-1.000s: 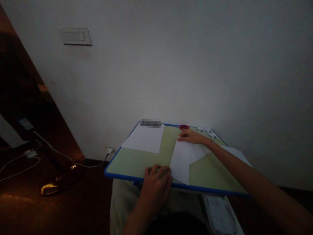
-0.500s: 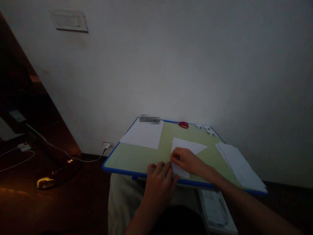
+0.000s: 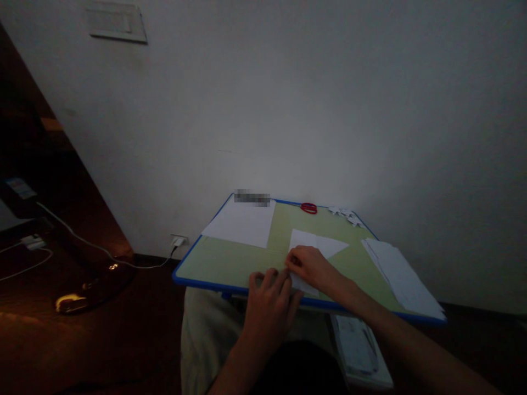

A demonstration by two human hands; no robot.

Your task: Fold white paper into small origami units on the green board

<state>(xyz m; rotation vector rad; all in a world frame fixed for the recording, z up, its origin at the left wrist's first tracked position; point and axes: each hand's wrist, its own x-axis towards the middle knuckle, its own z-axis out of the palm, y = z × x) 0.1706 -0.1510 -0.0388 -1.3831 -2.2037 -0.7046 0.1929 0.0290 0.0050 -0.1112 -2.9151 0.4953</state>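
Note:
A folded white sheet of paper (image 3: pixel 328 244) lies on the light green tabletop (image 3: pixel 230 264), one corner pointing right. My right hand (image 3: pixel 312 266) is closed in a pinch at the paper's left edge and covers its middle. Close beside it, my left hand (image 3: pixel 269 302) rests over the table's near edge with bent fingers. Its index finger and thumb hold the paper's lower left part, and its fingertips nearly meet those of my right hand. The exact grip under the fingers is hidden.
A flat white sheet (image 3: pixel 242 224) lies at the left, below a blurred-out patch. Red-handled scissors (image 3: pixel 308 208) and white paper cutouts (image 3: pixel 346 214) lie along the back. A paper stack (image 3: pixel 401 274) lies at the right. A cable (image 3: pixel 99 250) runs to a wall socket.
The view has shifted slightly. Both hands stay at the paper in nearly the same pose, and the paper looks unchanged.

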